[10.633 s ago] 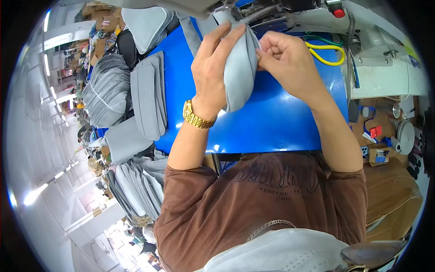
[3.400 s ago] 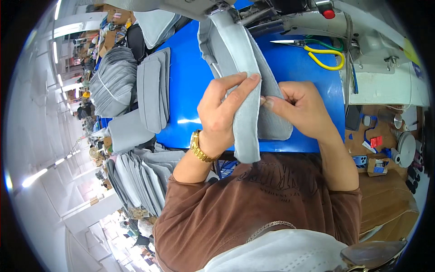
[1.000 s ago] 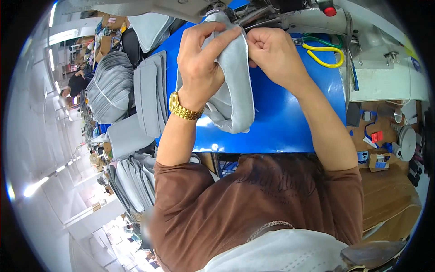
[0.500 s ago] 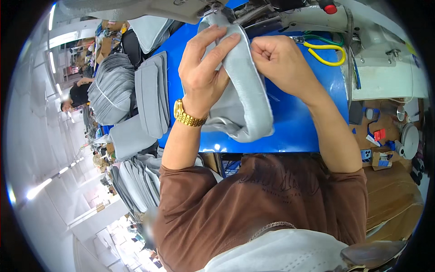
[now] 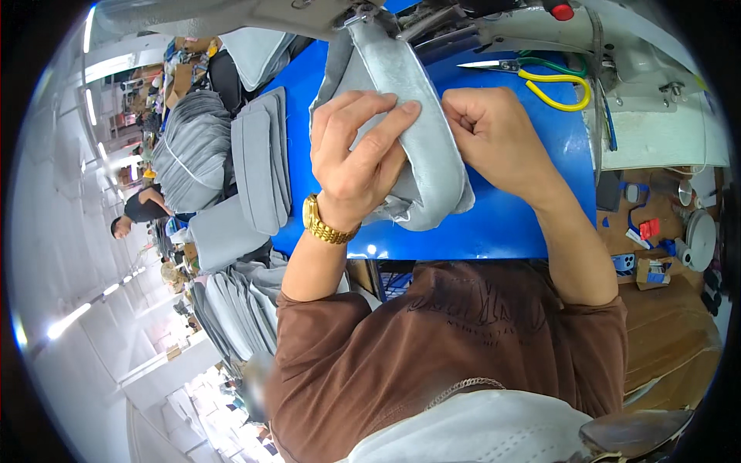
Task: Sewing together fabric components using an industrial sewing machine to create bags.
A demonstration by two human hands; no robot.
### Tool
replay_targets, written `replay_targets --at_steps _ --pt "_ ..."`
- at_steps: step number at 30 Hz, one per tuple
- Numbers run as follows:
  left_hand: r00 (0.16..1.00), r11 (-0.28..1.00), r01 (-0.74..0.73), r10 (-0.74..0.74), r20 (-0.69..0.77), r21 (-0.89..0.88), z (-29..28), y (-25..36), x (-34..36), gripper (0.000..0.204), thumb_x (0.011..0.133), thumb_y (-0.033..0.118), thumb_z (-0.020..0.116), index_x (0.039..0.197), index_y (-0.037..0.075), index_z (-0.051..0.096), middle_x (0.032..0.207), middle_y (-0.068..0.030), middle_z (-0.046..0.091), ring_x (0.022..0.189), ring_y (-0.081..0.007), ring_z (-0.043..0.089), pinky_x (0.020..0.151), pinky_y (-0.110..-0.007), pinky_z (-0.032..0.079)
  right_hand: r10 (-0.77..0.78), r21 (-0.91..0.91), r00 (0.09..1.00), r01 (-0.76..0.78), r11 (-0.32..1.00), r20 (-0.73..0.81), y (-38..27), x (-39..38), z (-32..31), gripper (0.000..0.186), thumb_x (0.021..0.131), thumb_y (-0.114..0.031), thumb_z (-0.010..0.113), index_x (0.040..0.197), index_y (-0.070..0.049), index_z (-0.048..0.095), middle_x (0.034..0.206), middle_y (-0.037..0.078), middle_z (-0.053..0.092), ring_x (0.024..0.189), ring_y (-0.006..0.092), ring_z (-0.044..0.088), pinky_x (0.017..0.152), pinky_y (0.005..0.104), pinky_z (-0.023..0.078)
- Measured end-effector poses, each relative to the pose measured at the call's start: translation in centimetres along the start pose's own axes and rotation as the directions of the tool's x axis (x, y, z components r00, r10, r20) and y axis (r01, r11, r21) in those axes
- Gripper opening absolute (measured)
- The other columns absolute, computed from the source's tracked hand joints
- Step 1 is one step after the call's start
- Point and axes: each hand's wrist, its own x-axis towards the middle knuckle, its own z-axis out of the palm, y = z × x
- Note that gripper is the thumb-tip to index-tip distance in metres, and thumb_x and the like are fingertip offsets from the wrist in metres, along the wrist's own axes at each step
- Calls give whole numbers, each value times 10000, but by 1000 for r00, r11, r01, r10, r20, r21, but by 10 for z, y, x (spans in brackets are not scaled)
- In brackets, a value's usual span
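A light grey fabric piece [image 5: 427, 154], sewn into a loop-like shape with a pale raised edge, hangs from the sewing machine's needle area [image 5: 363, 21] down over the blue table top [image 5: 532, 208]. My left hand [image 5: 355, 150], with a gold watch at its wrist, grips the fabric from the left, fingertips bent over its strip. On the right, my right hand [image 5: 494, 135] is closed in a pinch at the strip's outer edge. The fabric's far end lies under the machine's foot. Fingers of the right hand are partly hidden.
Scissors [image 5: 552, 81] with yellow and green handles lie right of my right hand. Stacks of grey fabric pieces [image 5: 258, 162] and a tied bundle [image 5: 193, 154] stand at the left. A red button [image 5: 562, 13] is on the machine. Another person [image 5: 147, 207] is far left.
Both hands have moved toward me along the strip, away from the needle area. The fabric near the machine is now uncovered, and the scissor blades show. The distant person has shifted.
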Motion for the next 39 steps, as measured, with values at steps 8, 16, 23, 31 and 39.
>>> replay_targets --at_steps 8,16,23,31,39 --pt "997 997 59 -62 -50 -56 16 -31 5 404 656 -45 709 1030 105 742 1028 -82 674 863 -232 643 718 -319 493 -106 -129 990 94 987 -89 1 32 -3 347 841 -158 654 606 20 471 518 153 455 442 232 410 454 352 345" --pt "989 981 142 -137 47 -129 10 -16 4 391 700 -58 704 1064 84 729 1043 -121 663 953 -298 680 782 -341 559 7 -159 1000 -2 987 30 -4 12 -9 300 776 -162 671 594 25 524 544 199 476 460 322 450 468 395 358" --pt "999 995 35 -34 20 -97 -3 -8 4 434 636 -64 689 1039 92 738 925 -70 638 792 -223 612 648 -326 499 -4 49 999 6 999 -46 -3 1 1 254 823 -112 653 658 16 508 512 76 409 488 110 361 456 320 307" --pt "995 991 83 -76 67 -109 6 -35 10 433 653 -78 676 1041 105 742 941 -70 637 747 -211 659 613 -296 519 -54 46 996 57 997 -64 7 26 3 292 825 -125 646 639 11 467 512 67 365 487 109 334 453 316 292" --pt "960 944 277 -281 5 -177 16 -46 17 203 822 -20 678 1008 53 715 925 -78 639 748 -190 638 684 -287 512 -169 -115 951 143 983 -258 6 47 11 296 799 -156 677 621 10 508 512 150 455 431 244 428 457 360 352"
